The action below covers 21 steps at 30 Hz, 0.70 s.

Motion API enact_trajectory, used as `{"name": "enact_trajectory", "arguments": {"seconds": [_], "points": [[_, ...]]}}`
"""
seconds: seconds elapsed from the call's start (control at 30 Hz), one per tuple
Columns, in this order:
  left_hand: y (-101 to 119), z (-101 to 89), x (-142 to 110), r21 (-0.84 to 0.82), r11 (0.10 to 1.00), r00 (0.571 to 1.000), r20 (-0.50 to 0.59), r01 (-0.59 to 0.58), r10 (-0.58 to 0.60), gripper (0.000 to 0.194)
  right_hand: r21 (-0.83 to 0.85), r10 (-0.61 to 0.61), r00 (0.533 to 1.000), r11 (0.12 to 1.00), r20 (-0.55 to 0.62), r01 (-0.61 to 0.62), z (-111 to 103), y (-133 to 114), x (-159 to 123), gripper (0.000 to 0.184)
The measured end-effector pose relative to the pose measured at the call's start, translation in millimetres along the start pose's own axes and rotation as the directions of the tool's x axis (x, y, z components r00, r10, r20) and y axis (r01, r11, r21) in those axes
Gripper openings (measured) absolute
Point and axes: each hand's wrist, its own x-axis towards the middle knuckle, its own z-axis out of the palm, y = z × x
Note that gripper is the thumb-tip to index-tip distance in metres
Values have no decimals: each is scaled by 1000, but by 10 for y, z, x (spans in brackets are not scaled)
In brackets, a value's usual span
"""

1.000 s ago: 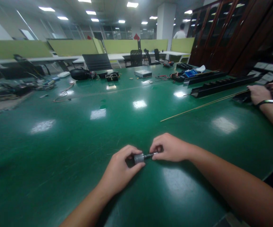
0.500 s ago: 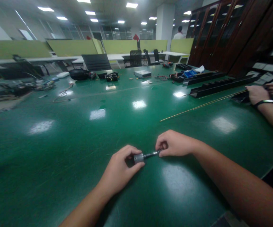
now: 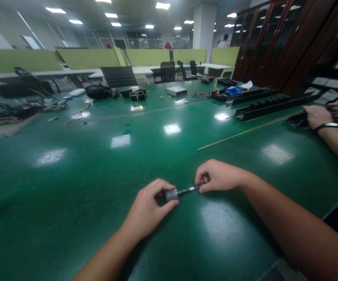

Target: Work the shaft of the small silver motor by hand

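Low over the green tabletop [image 3: 145, 156], my left hand [image 3: 148, 208] is closed on a short grey metal cylinder [image 3: 172, 195], thumb and fingers on opposite sides. A thin dark rod [image 3: 185, 191] with a bright silver band juts from the cylinder to the right. My right hand [image 3: 218, 175] pinches the far end of this rod between thumb and fingers. That end looks dark and ridged, and the fingertips hide part of it. Cylinder and rod lie in one line between the two hands.
At the right, another person's hands [image 3: 319, 116] hold thin yellowish rods [image 3: 230, 137] reaching across the table. Long black channels [image 3: 271, 107] lie behind them. A white box [image 3: 176, 91], a dark power tool [image 3: 98, 92] and cables [image 3: 79, 116] are farther back.
My right hand has shifted slightly right and up along the rod, so a little more of its ridged end shows. My left hand and the cylinder stay put.
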Motion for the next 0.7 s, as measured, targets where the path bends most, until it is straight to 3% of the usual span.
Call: {"name": "enact_trajectory", "arguments": {"seconds": [0.27,0.4,0.53,0.7], "points": [[-18,0,-9,-3,1000,1000,-9,-18,18,20,1,-36,999,999,-41,36,65,-66,44,19],[-17,21,-6,-11,999,999,14,-39,39,18,13,-114,992,993,-51,115,197,-146,99,19],[-10,39,5,1,998,998,-5,-66,66,17,-73,-226,960,974,-164,217,367,-245,170,15],[23,15,-7,-9,996,996,-14,-84,84,19,-108,-224,951,973,-211,205,423,-268,177,16]]}}
